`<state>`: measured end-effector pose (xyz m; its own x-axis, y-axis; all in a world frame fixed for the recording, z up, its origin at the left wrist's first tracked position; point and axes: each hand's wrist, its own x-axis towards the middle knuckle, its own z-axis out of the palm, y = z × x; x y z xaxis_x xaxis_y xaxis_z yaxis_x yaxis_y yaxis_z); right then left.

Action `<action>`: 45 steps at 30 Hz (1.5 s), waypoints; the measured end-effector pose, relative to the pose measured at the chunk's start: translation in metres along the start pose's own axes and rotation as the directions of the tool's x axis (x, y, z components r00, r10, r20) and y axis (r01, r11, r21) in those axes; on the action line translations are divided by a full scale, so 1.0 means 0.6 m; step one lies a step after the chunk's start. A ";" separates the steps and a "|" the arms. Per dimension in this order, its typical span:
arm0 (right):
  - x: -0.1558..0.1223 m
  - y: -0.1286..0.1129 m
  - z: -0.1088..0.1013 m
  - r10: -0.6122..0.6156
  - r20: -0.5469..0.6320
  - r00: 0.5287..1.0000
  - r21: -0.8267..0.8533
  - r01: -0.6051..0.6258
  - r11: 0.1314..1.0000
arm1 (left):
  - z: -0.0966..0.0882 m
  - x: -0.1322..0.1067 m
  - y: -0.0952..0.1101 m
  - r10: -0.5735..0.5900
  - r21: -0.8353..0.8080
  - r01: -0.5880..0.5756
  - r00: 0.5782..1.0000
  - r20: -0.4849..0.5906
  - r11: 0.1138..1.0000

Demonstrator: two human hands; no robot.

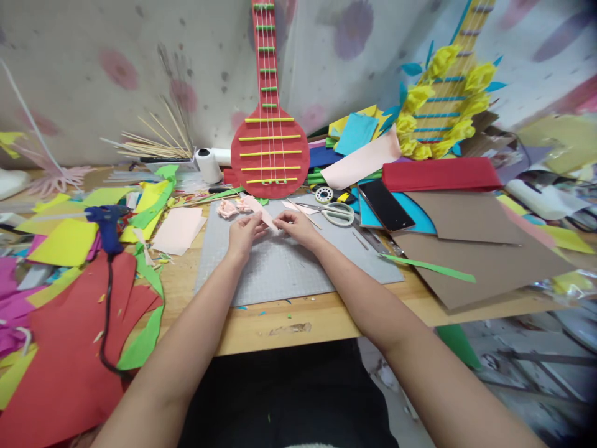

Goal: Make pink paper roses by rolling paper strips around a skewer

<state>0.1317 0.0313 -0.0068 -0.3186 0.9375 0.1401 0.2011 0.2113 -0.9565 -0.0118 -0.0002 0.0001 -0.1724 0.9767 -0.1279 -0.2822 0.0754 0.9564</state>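
Note:
Over the grey cutting mat point(298, 274), a narrow pale pink strip of crepe paper point(265, 216) stretches between my two hands. My left hand point(245, 235) pinches its left part, and my right hand point(296, 226) grips its lower right end between thumb and fingers. Pink paper flowers point(228, 208) lie just beyond my left hand. Scissors with pale handles point(338, 214) rest past my right hand, beside another pink piece.
A red paper lute point(270, 155) stands behind the mat. At left are a blue glue gun point(108, 227), pink sheets point(178, 230) and red paper point(79, 348). To the right lie a phone point(386, 205), brown cardboard point(485, 267) and a green strip point(429, 267).

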 end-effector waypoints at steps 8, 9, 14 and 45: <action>0.000 -0.005 0.003 -0.047 0.004 0.999 -0.062 0.047 0.997 | 0.003 0.007 -0.018 0.092 0.159 -0.089 0.996 -0.015 0.983; 0.000 -0.005 0.003 -0.047 0.007 0.999 -0.068 0.047 0.997 | 0.003 0.007 -0.017 0.103 0.166 -0.099 0.995 -0.016 0.981; 0.001 -0.004 0.002 -0.065 -0.063 0.996 -0.079 0.060 0.995 | 0.010 -0.002 -0.011 0.003 0.120 -0.007 1.000 0.031 0.993; -0.002 -0.002 0.004 0.040 0.062 0.997 0.071 -0.045 0.996 | 0.003 -0.002 -0.004 -0.037 0.014 0.036 0.998 0.055 0.999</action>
<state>0.1295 0.0290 -0.0063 -0.3671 0.9263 0.0854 0.1486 0.1490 -0.9776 -0.0093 -0.0014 -0.0014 -0.1092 0.9829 -0.1484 -0.2754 0.1135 0.9546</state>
